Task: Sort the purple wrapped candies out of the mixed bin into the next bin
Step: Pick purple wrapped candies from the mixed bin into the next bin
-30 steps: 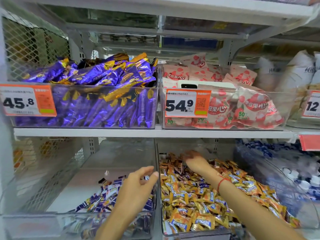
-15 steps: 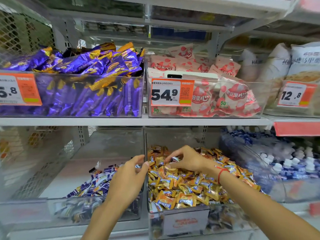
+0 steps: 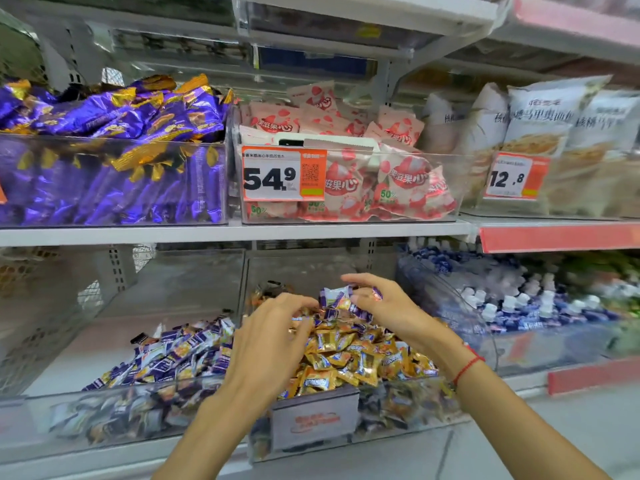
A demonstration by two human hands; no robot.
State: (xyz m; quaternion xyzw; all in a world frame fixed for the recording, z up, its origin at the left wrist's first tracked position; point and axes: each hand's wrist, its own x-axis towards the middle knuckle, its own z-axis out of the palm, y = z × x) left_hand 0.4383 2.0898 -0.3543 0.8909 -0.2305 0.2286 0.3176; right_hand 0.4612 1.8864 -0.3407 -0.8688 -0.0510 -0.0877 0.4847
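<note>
Both grips worked over the mixed bin (image 3: 313,419) on the lower shelf. In the head view, the right hand (image 3: 384,308) held its grip narrow, fingers curled round several purple wrapped candies (image 3: 334,297) lifted just above the gold pile. The left hand (image 3: 268,341) hovered beside it with loosely curled fingers; I could not tell if it held anything. More purple candies lay in the next bin (image 3: 104,414), to the left.

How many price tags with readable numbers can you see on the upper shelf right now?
2: the 54.9 tag on the pink-candy bin's front, and the 12.8 tag further right. An orange sliver at the left edge may be another.
</note>
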